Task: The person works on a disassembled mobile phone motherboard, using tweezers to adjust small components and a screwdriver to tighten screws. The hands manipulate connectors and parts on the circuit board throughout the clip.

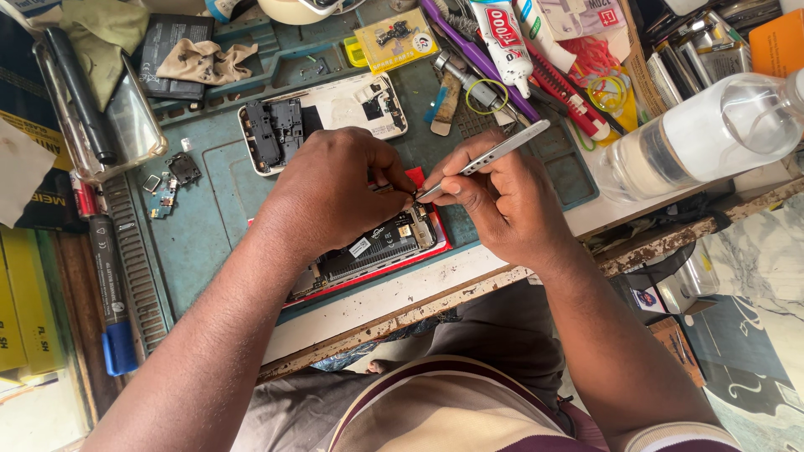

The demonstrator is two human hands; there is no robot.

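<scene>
Head view: opened phone (377, 251) on mat (218, 209), near bench edge.
Left hand (331, 197) pinching part; right hand (502, 205) gripping tweezers (490, 156); clutter crowding behind.

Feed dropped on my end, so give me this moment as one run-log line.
left hand: pressing on opened red phone | right hand: holds metal tweezers, tip at phone's top edge | white phone back lies behind on blue mat

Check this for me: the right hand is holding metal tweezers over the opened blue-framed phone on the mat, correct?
Not quite: the head view shows the opened phone has a red frame, not blue. The rest holds: the right hand holds metal tweezers over it on the mat.
</scene>
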